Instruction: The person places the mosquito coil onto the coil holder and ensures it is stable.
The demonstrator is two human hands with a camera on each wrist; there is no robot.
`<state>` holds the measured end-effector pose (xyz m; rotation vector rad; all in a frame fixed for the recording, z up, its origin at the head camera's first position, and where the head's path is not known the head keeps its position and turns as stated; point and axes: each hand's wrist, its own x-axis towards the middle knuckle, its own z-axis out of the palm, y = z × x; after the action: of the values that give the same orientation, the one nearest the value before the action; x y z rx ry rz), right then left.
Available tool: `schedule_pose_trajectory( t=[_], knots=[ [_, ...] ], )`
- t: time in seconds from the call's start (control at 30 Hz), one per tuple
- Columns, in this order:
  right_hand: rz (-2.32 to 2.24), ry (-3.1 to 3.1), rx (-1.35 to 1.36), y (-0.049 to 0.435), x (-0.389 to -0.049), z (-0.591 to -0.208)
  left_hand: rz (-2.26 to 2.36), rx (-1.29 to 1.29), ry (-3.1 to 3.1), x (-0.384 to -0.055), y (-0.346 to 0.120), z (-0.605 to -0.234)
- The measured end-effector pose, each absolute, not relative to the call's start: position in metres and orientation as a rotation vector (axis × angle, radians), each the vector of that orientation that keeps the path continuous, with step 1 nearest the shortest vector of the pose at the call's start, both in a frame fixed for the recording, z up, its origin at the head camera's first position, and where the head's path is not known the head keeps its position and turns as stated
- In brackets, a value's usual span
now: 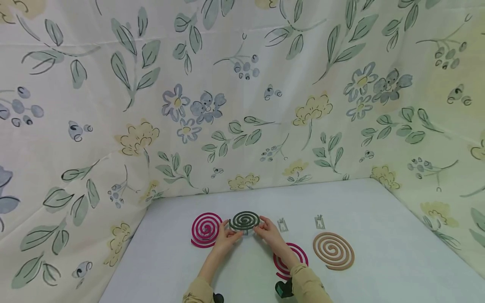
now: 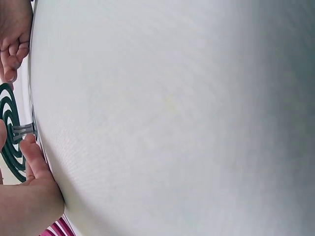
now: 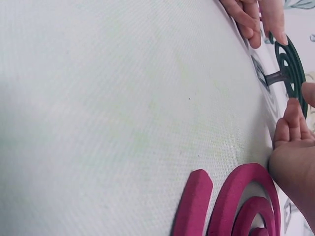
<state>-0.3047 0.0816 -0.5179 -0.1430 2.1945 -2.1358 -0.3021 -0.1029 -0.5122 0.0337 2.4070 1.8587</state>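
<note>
A dark green mosquito coil (image 1: pixel 245 220) sits level on a small metal stand (image 2: pixel 23 130), raised a little above the white tabletop. At the coil's left edge my left hand (image 1: pixel 226 240) holds it between thumb and fingers, with one fingertip low beside the stand. My right hand (image 1: pixel 270 232) holds the opposite edge, thumb above and fingers below. In the right wrist view the stand's upright meets the middle of the green coil (image 3: pixel 294 66). A magenta mosquito coil (image 1: pixel 206 229) is just left of my left hand, with a stand showing at its centre.
Under my right forearm lies another magenta coil (image 1: pixel 305 256), partly covered. A tan coil (image 1: pixel 331 250) is farther right. Two small metal stands (image 1: pixel 282 224) lie on the table (image 1: pixel 170 269) behind these coils. Floral cloth (image 1: pixel 242 105) hangs around the back and sides.
</note>
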Motion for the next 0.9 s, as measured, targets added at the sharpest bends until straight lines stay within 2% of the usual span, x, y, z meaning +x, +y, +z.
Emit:
schedule_pose_trajectory(
  t=[0.9],
  knots=[
    [-2.124, 2.207, -0.127, 0.0827, -0.3075, -0.5227, 1.857, 0.027, 2.435, -0.2993, -0.102, -0.5104]
  ],
)
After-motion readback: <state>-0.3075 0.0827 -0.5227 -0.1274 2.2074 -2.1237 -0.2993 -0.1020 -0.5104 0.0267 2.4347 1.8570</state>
